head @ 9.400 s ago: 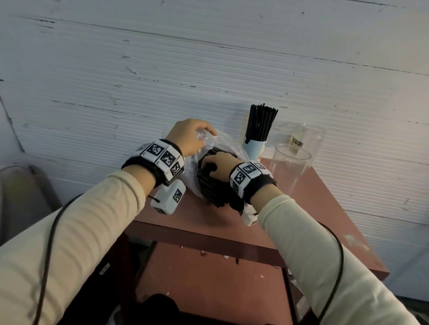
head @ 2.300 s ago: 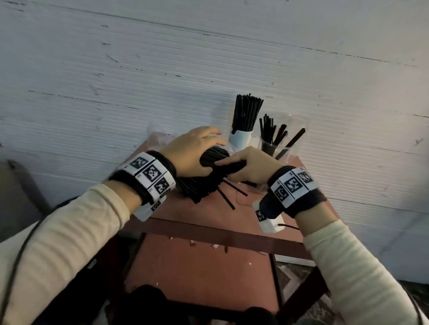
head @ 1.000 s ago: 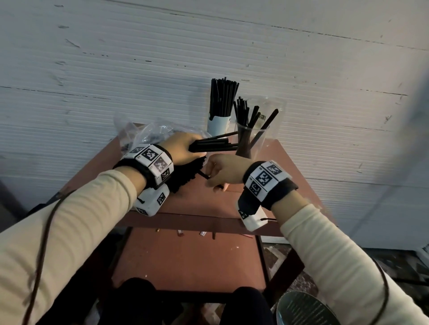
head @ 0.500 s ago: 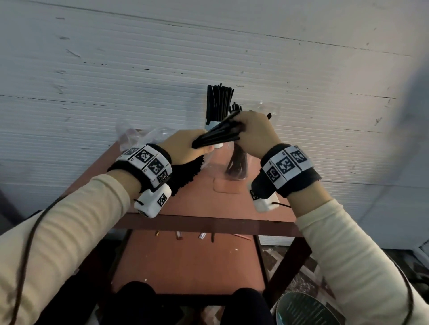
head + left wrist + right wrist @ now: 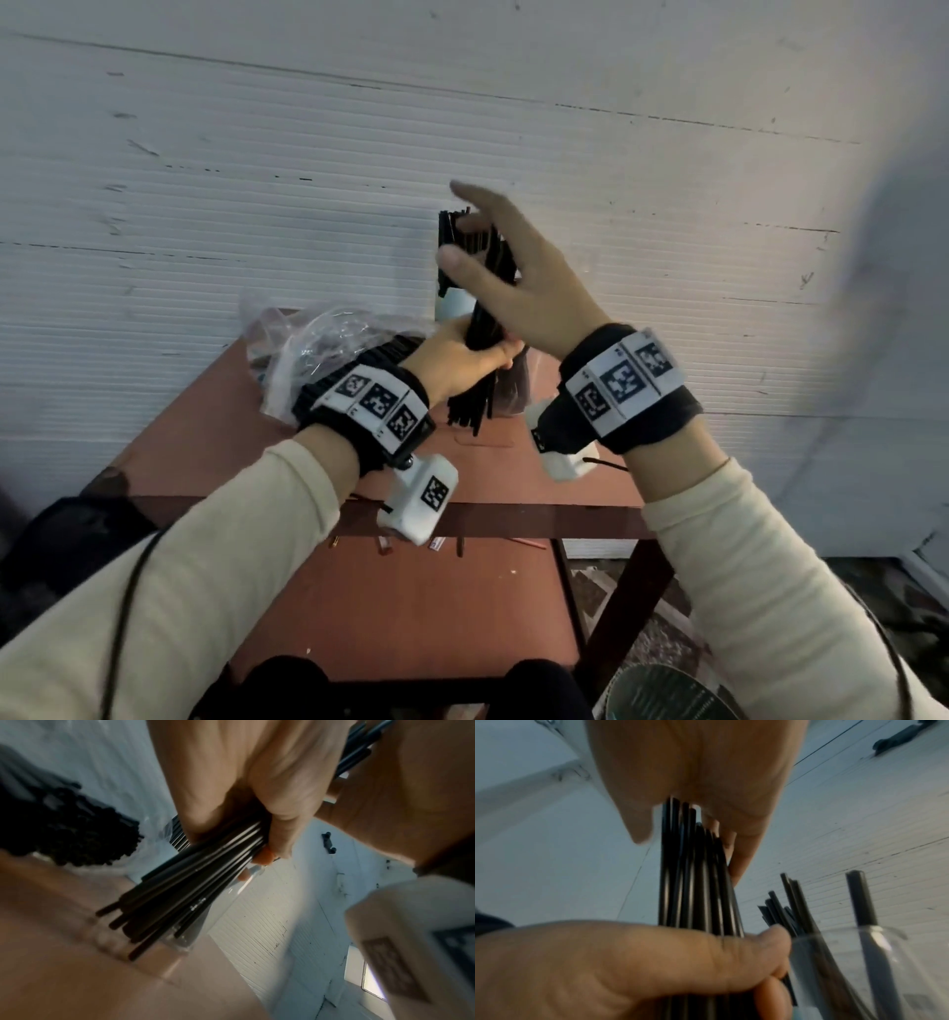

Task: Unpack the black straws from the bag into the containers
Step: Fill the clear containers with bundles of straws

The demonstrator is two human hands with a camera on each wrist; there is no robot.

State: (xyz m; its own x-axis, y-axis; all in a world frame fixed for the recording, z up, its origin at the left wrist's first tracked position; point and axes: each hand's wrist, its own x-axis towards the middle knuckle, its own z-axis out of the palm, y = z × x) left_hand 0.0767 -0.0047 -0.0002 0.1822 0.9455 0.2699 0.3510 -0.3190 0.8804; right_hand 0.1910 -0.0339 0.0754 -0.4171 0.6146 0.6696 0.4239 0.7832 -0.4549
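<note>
My left hand [image 5: 475,357] grips a bundle of black straws [image 5: 488,288] around its middle and holds it nearly upright above the table. My right hand [image 5: 462,231] is spread, fingers straight, with its palm against the bundle's upper ends. In the right wrist view the right thumb [image 5: 639,829] and fingers flank the straws [image 5: 693,872] above the left hand [image 5: 628,963]. The clear plastic bag [image 5: 318,339] lies at the left with more black straws [image 5: 64,833] inside. A clear cup [image 5: 859,963] holding a few straws stands just right of the bundle. A white cup [image 5: 452,306] full of straws stands behind.
The reddish-brown table [image 5: 205,411] stands against a white ribbed wall [image 5: 667,231]. A lower shelf [image 5: 411,606] shows beneath the front edge, with small bits lying on it. A round dark object [image 5: 662,694] lies on the floor at the lower right.
The bundle has swung from slanted to nearly upright in my left hand. My right hand has let go of it and now lies spread against the straws' upper ends.
</note>
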